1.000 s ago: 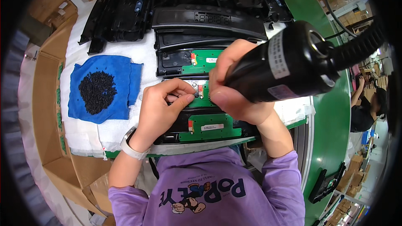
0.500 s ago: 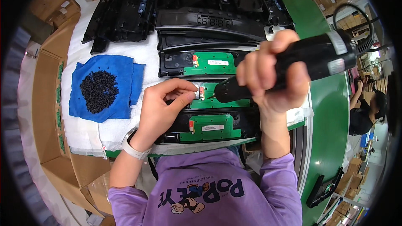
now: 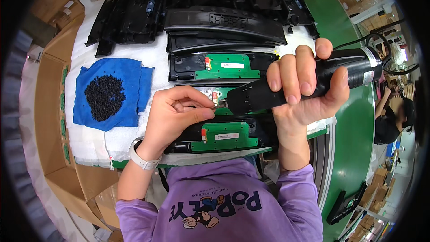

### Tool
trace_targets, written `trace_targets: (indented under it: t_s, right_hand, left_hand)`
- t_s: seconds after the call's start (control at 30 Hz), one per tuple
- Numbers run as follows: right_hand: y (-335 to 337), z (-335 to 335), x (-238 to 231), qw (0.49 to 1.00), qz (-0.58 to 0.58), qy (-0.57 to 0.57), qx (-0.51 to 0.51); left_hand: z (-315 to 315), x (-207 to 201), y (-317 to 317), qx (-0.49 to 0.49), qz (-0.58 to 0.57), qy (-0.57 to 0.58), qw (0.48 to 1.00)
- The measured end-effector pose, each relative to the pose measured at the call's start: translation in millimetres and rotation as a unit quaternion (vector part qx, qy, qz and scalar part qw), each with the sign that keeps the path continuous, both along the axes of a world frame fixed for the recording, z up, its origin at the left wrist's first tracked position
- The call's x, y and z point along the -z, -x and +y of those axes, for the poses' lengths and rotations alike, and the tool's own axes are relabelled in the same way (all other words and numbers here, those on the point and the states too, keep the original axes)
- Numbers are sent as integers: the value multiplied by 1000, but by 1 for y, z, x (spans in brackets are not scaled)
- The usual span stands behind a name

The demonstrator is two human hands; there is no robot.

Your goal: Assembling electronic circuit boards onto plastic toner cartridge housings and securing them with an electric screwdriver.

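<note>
My right hand is wrapped round a black electric screwdriver, its nose pointing left over the middle circuit board. The fingertips of my left hand are pinched together right by the screwdriver's tip; what they hold, if anything, is too small to make out. Beneath both hands lies the middle black panel with a green circuit board, partly hidden. A nearer panel carries another green circuit board, and a farther one carries a third green board.
On the left a blue cloth bears a heap of small black screws. Black plastic housings are stacked at the back. An open cardboard box stands left of the white-covered table. A person is far right.
The screwdriver's nose has come left and down to my left fingertips. My right hand has shifted its grip, and my left fingertips have moved slightly right and nearer.
</note>
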State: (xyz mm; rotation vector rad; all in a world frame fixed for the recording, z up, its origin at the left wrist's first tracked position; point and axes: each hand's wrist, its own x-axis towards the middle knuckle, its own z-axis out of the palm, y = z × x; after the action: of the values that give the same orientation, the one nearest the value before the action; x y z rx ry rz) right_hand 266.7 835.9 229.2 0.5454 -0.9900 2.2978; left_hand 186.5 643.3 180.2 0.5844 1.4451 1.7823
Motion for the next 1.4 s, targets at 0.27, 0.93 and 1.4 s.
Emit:
trace_targets:
  t_s: [0.27,0.93,1.4]
  right_hand:
    - [-4,-8,0,999,31,-42,-1]
    - [-20,-24,-3,964,-93,-249,-31]
    - [-8,-35,1,955,-47,-290,-45]
  left_hand:
    - [-5,1,3,8,-25,-20,999]
    - [2,23,-3,-30,560,84,824]
    - [0,25,-3,-31,595,105,796]
